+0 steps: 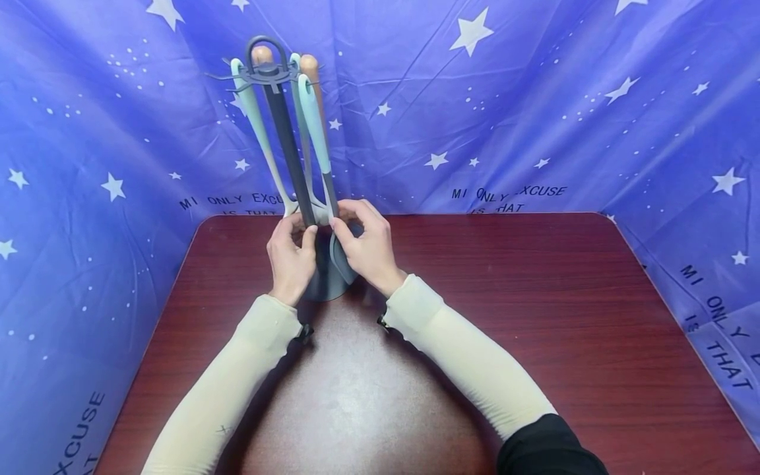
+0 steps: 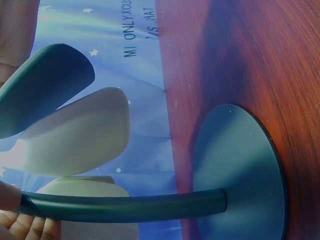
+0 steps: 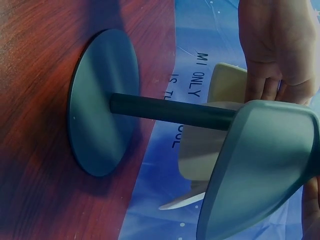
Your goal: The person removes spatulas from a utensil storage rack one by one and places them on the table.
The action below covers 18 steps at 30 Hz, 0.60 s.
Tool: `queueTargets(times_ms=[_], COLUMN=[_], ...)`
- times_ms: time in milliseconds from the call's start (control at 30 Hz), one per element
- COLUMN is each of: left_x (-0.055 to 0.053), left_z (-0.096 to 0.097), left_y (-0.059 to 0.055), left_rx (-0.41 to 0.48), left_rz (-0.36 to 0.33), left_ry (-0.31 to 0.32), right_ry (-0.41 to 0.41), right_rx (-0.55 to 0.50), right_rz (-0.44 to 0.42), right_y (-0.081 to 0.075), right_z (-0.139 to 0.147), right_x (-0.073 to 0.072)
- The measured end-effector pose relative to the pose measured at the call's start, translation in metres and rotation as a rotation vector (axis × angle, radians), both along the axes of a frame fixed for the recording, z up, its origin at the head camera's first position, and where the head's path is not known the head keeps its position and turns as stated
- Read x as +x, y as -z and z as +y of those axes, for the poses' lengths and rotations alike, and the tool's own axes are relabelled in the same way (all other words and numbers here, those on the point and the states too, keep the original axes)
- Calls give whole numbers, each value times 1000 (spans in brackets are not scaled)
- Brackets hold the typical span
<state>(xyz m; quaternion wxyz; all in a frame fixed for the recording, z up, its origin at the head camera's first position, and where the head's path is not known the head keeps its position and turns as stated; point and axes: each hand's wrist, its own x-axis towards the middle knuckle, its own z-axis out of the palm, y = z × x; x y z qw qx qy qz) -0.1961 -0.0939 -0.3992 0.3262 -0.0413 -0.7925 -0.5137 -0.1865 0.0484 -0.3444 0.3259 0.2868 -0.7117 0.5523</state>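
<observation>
Left grip point(image 1: 291, 260) clasps the stand point(image 1: 291, 155), upper left of centre; right grip point(image 1: 367, 237) pinches the hanging spoon point(image 1: 330, 188). Adjusting seems underway; next probably calls for releasing it without swinging.

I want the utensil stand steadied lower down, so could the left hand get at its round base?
Probably yes: the left hand grips the dark pole above the round base, and nothing seems to block the way down, though it would likely have to loosen first.

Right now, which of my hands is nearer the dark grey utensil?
Right. Your right hand pinches the dark grey utensil by its neck; your left hand grips the stand pole to its left.
</observation>
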Motion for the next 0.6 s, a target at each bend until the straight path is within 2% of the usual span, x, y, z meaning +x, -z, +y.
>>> queueTargets(times_ms=[367, 600], left_x=[1, 2], left_z=[6, 8], left_y=[-1, 0], left_rx=[-11, -15], left_rz=[8, 13], left_ry=[13, 29], right_ry=[3, 0], right_rx=[-2, -10], right_rz=[21, -4], right_y=[-2, 0], right_z=[7, 10], right_x=[3, 4])
